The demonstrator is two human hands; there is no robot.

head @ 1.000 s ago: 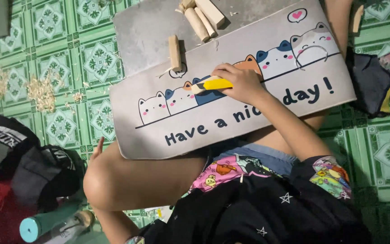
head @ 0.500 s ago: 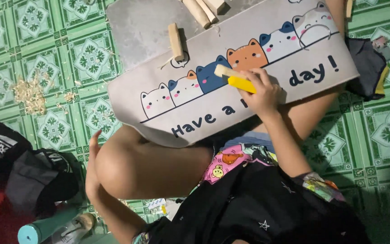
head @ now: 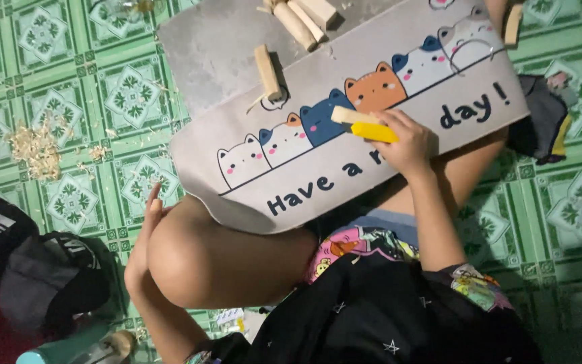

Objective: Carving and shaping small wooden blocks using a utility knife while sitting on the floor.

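Between the right hand (head: 409, 145) fingers, a yellow-handled knife (head: 374, 132) is sitting clamped, a wooden stick (head: 350, 115) lying just beyond the fingertips on the cat mat (head: 291, 182). Left hand (head: 144, 232) is resting splayed, holding nothing. Shavings (head: 35, 149) and cut sticks (head: 301, 19) suggest carving is partway through.

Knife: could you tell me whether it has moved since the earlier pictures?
Yes. The knife has shifted along the mat, from over the blue cat to just below the orange cat.
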